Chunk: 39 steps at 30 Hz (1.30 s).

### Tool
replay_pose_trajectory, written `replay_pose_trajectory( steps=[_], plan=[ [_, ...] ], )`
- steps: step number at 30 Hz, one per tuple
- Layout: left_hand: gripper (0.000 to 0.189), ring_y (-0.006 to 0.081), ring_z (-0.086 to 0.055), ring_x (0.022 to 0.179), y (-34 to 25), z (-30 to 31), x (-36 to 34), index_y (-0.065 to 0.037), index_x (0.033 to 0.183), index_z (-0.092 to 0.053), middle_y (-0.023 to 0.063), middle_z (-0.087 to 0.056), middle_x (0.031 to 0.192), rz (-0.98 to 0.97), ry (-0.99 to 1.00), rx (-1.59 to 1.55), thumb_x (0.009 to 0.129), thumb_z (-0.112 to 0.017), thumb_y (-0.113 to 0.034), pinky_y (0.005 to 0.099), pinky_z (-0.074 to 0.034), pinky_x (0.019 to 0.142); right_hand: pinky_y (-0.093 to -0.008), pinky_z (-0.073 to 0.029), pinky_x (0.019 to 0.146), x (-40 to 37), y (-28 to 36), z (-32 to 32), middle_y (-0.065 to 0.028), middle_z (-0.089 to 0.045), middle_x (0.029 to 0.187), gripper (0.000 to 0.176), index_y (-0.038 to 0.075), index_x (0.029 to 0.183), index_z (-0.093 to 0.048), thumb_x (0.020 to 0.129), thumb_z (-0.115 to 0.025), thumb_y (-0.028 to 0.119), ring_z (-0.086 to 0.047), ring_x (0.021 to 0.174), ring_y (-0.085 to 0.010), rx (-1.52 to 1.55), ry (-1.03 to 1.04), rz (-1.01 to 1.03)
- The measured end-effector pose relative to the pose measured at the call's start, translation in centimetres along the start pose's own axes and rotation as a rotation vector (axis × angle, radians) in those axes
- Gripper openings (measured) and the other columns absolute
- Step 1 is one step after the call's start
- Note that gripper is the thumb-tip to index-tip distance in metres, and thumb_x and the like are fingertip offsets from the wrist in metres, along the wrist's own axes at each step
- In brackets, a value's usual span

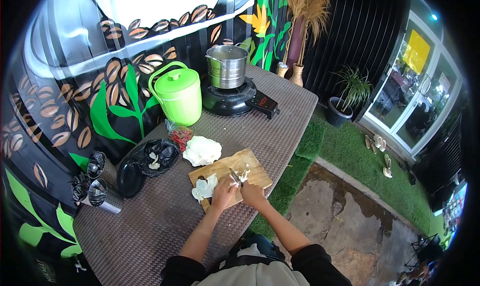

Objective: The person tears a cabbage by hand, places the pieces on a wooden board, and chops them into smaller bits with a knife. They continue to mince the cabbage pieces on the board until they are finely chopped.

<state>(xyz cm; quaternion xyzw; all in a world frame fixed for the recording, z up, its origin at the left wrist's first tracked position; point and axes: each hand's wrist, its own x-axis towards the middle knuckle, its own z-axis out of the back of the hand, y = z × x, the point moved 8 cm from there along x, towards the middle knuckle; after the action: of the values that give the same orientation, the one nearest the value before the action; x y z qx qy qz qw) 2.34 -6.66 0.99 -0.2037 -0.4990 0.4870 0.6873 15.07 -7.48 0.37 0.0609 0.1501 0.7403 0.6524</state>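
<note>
On a wooden cutting board (255, 162) my right hand (254, 195) is closed around the handle of a knife (234, 175), its blade pointing away from me. My left hand (222, 192) is closed beside the blade, fingertips pressed on a small pale piece of what looks like cabbage. Finely cut white bits (243, 175) lie by the knife. To the left, pale cabbage leaves (205, 187) rest over the board's edge. Just beyond the board sits a larger whitish, crinkled cabbage-like head (202, 151).
Behind stand a green lidded bucket (181, 98) and a steel pot (226, 68) on a black portable stove (225, 102). A bag of red chillies (180, 136), a black plastic bag (159, 156) and metal cutlery holders (105, 196) are at the left. The woven-pattern table (150, 231) ends at my right.
</note>
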Motion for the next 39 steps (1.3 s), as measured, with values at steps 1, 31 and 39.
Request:
replay_pose_trajectory(
  steps=[1, 31, 39],
  plan=[
    [0.009, 0.0314, -0.062, 0.081, 0.0, -0.8, -0.2, -0.002, 0.082, -0.062, 0.0118, -0.063, 0.083, -0.08, 0.082, 0.137, 0.075, -0.067, -0.002, 0.0369, -0.052, 0.073, -0.0471, -0.051, 0.068, 0.0, -0.1, -0.1, -0.0223, -0.065, 0.077, 0.029, 0.0, 0.099, -0.046, 0.09, -0.047, 0.028, -0.066, 0.076, -0.0371, 0.028, 0.054, -0.002],
    [0.011, 0.0315, -0.064, 0.079, 0.1, 0.0, -0.8, -0.001, 0.087, -0.067, 0.0148, -0.066, 0.09, -0.041, 0.036, 0.138, 0.082, -0.062, -0.01, 0.0373, -0.052, 0.068, -0.0481, -0.052, 0.062, -0.7, 0.7, -1.4, -0.0222, -0.065, 0.075, 0.028, 0.0, 0.098, -0.047, 0.09, -0.046, 0.027, -0.066, 0.072, -0.0372, 0.051, -0.027, -0.068],
    [0.011, 0.0292, -0.066, 0.081, 0.8, -0.1, -1.0, -0.001, 0.087, -0.067, 0.015, -0.067, 0.091, -0.042, 0.032, 0.13, 0.082, -0.063, -0.01, 0.0341, -0.053, 0.069, -0.0468, -0.052, 0.065, -2.4, 1.0, -2.2, -0.0236, -0.065, 0.078, 0.031, -0.002, 0.101, -0.047, 0.089, -0.047, 0.026, -0.065, 0.075, -0.0383, -0.009, 0.061, -0.001]
  ],
)
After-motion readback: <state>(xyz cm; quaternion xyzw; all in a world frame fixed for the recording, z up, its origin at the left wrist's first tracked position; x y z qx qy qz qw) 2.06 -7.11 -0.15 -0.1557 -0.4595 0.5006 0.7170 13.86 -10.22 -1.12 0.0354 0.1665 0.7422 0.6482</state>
